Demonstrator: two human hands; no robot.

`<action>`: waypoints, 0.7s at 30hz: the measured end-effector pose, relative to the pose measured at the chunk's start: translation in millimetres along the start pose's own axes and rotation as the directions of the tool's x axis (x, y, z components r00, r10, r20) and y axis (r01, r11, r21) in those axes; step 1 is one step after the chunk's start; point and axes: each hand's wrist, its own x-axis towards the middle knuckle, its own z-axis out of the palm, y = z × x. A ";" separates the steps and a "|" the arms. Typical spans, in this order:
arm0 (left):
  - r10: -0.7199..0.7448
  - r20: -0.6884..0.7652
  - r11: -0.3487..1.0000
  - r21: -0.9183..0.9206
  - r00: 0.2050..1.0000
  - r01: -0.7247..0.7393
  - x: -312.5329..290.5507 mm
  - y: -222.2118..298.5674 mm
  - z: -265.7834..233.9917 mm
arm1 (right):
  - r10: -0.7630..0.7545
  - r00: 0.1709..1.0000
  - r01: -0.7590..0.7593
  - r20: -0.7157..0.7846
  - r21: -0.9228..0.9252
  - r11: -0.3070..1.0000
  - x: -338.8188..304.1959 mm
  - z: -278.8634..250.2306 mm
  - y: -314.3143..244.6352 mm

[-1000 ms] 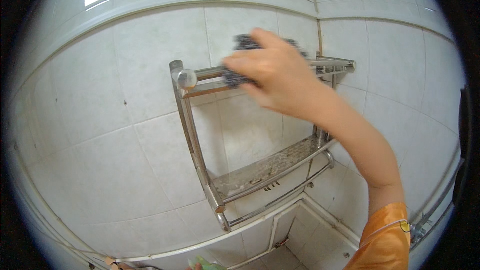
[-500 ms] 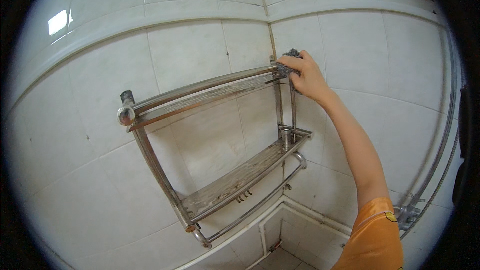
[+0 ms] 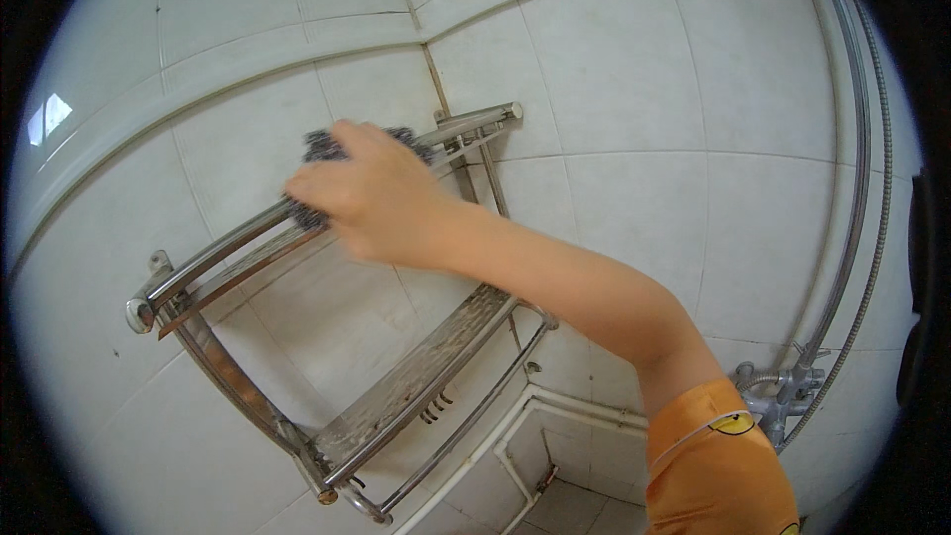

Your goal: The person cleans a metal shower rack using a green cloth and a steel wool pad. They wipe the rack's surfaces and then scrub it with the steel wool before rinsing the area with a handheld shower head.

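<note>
A dark pad (image 3: 308,216) is gripped by the right hand (image 3: 381,198) at the metal rack (image 3: 416,367); the left hand is unseen.

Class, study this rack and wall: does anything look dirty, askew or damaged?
The lower shelf looks blotchy, unlike its shiny front rail. The corner seam is brown against pale tiles. Tilt is unclear; the lens bends edges.

Right arm (image 3: 570,282) aslant toward upper left, elbow (image 3: 674,342) bent, blurred hand (image 3: 391,203), fingers (image 3: 322,190) curled.
</note>
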 end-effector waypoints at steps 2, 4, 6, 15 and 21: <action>-0.040 0.052 0.999 0.031 0.998 0.039 -12.4 8.7 -6.7 | 0.077 0.997 -0.076 0.018 -0.047 0.996 -19.9 -3.0 24.7; 0.036 0.083 0.999 -0.030 0.996 -0.034 -22.8 40.1 6.6 | 0.162 0.985 -0.151 0.052 -0.166 0.974 -55.6 -22.4 71.6; 0.062 0.061 0.995 -0.082 0.996 -0.057 -28.1 44.9 11.9 | 0.231 0.971 -0.206 0.064 -0.266 0.942 -82.6 -44.9 108.7; -0.007 -0.061 0.997 -0.072 0.998 0.003 -3.5 16.1 22.4 | 0.180 0.955 -0.099 0.234 -0.323 0.941 -72.6 -53.3 110.6; 0.120 -0.214 0.982 0.172 0.969 -0.084 -20.5 63.6 3.4 | 0.171 0.944 -0.125 0.283 -0.172 0.977 -57.5 -50.9 98.4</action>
